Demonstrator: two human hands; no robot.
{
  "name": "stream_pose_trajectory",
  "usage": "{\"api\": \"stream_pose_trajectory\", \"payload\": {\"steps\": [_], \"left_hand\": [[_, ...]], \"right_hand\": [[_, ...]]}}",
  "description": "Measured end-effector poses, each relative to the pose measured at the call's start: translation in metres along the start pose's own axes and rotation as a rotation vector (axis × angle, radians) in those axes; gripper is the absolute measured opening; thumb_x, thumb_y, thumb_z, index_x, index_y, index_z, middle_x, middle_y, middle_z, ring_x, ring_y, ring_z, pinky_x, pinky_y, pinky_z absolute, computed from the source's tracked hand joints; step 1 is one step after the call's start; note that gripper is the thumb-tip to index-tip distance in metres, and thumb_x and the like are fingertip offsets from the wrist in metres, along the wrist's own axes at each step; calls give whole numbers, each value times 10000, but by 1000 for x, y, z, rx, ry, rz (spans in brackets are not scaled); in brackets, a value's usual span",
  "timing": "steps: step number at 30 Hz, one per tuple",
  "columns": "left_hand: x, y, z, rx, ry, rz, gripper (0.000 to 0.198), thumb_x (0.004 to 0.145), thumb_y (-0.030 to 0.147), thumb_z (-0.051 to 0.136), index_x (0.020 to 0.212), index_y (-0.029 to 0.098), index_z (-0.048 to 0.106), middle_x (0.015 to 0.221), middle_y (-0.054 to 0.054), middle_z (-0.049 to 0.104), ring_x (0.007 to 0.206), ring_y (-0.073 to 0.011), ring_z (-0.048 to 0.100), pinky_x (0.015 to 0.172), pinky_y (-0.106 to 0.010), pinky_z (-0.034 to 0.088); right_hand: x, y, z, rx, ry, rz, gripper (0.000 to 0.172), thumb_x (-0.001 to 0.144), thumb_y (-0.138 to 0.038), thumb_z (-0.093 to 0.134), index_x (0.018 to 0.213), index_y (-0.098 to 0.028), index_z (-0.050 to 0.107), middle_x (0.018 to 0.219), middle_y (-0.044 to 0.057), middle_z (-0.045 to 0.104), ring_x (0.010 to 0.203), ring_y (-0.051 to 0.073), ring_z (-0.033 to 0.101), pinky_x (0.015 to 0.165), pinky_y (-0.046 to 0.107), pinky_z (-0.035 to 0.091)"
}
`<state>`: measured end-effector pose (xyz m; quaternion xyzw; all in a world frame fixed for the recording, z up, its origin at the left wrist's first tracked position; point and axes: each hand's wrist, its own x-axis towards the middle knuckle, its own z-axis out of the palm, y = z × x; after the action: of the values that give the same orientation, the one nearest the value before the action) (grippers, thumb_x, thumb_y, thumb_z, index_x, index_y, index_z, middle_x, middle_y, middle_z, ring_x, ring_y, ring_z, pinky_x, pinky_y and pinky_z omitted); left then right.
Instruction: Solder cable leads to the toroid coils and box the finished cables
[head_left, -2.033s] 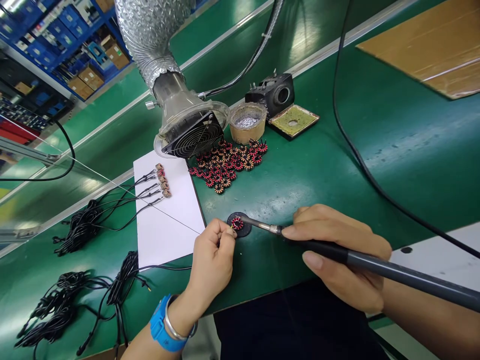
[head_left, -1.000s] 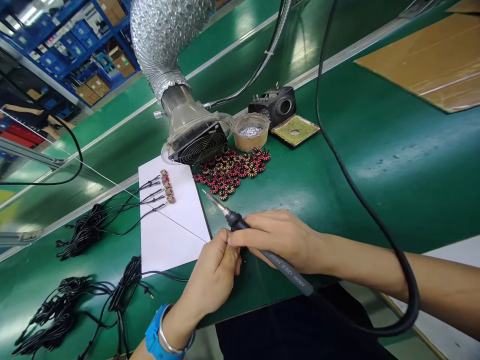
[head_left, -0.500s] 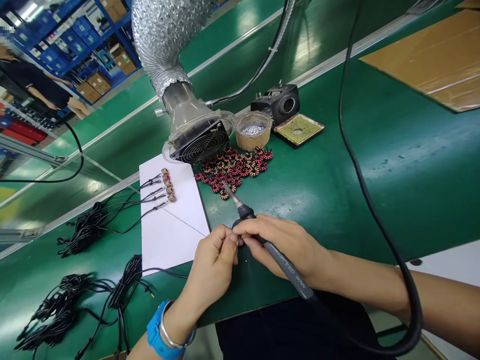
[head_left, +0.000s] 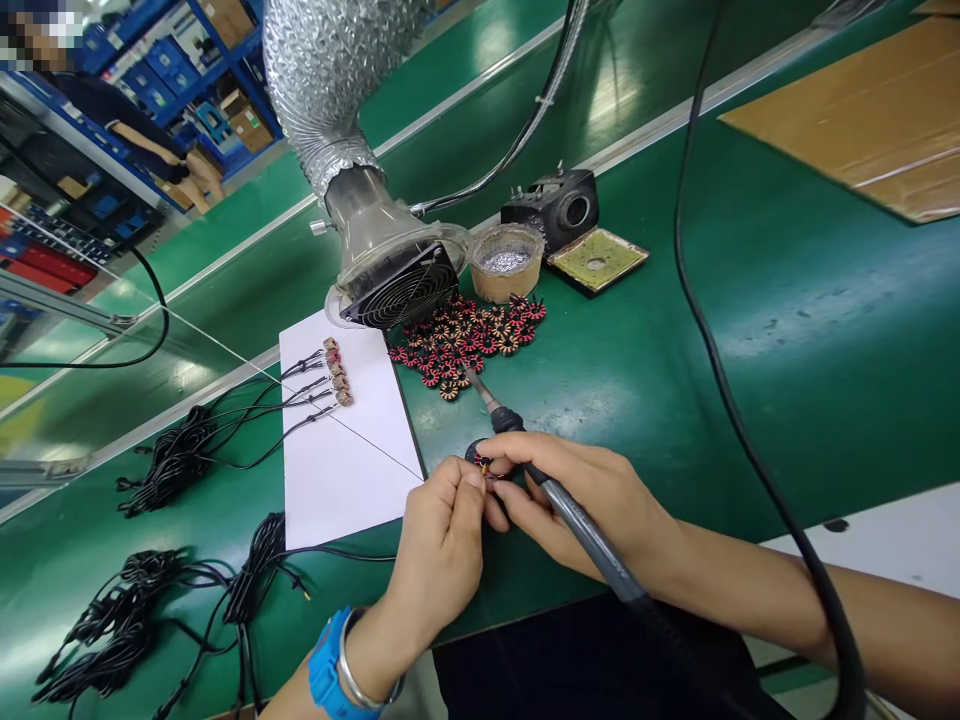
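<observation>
My left hand (head_left: 439, 555) is pinched, its fingertips on a small red wound coil (head_left: 483, 463) that sits on a black round pad (head_left: 475, 452) on the green bench. My right hand (head_left: 581, 500) grips a soldering iron (head_left: 570, 515) with its tip (head_left: 476, 383) pointing away toward the coil pile, while its thumb and forefinger also touch the small coil. A wire lies across the white paper sheet (head_left: 341, 450) to my left fingers.
A pile of red and copper coils (head_left: 465, 338) lies under the fume extractor fan (head_left: 390, 280). Behind it stand a solder pot (head_left: 506, 262), a black iron stand (head_left: 555, 205) and a sponge tray (head_left: 596, 262). Black cable bundles (head_left: 165, 455) lie left. Cardboard (head_left: 862, 110) sits far right.
The iron's tip left the coil on the pad and swung up toward the coil pile. My right fingers came in to join my left on the coil.
</observation>
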<state>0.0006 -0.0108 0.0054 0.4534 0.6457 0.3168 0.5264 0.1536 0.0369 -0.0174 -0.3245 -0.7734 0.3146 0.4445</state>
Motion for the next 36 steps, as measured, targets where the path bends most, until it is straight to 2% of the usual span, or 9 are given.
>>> {"api": "stream_pose_trajectory", "payload": {"steps": [4, 12, 18, 23, 27, 33, 36], "left_hand": [[-2, 2, -1, 87, 9, 29, 367, 995, 427, 374, 765, 183, 523, 650, 23, 546, 520, -89, 375, 507, -223, 289], [-2, 6, 0, 190, 34, 77, 349, 999, 391, 378, 750, 185, 510, 635, 25, 537, 535, -91, 419, 529, -226, 322], [-1, 7, -2, 82, -15, -2, 348, 986, 385, 385, 723, 183, 492, 579, 47, 508, 421, -56, 382, 430, -189, 312], [5, 10, -8, -47, -112, -99, 201, 937, 347, 464, 816, 188, 477, 601, 58, 545, 419, -71, 542, 418, -169, 436], [10, 7, -10, -198, -170, -143, 220, 891, 371, 540, 808, 182, 463, 632, 56, 573, 428, -75, 591, 426, -169, 477], [14, 7, -1, -249, 3, -127, 207, 838, 342, 582, 778, 172, 479, 564, 65, 573, 374, -69, 562, 375, -150, 448], [16, 9, 5, -256, 94, -131, 206, 808, 337, 597, 766, 174, 480, 551, 67, 568, 370, -75, 556, 370, -167, 463]], "right_hand": [[-1, 3, 0, -5, 17, 20, 323, 837, -72, 522, 1128, -199, 585, 866, 21, 712, 694, 122, 685, 650, 218, 583], [1, 0, -1, 2, -12, -70, 218, 894, -77, 493, 1050, -203, 579, 898, 31, 719, 735, 132, 670, 692, 238, 550], [-3, 4, 3, -72, -29, -169, 237, 916, -93, 476, 1098, -196, 586, 758, 7, 650, 660, 132, 587, 637, 244, 498], [-5, 10, 2, -105, -54, -234, 250, 931, -96, 433, 1095, -189, 597, 717, 1, 544, 659, 138, 505, 606, 239, 430], [-5, 12, 3, -119, -44, -273, 227, 946, -111, 444, 1093, -194, 595, 739, 9, 554, 680, 142, 509, 627, 244, 430], [-1, 13, -1, -108, 66, -156, 232, 896, -57, 501, 1043, -197, 612, 783, 19, 666, 662, 140, 612, 634, 254, 496], [-2, 9, -12, -37, 154, -117, 299, 889, -40, 520, 1128, -196, 610, 832, 21, 709, 685, 139, 665, 666, 249, 538]]}}
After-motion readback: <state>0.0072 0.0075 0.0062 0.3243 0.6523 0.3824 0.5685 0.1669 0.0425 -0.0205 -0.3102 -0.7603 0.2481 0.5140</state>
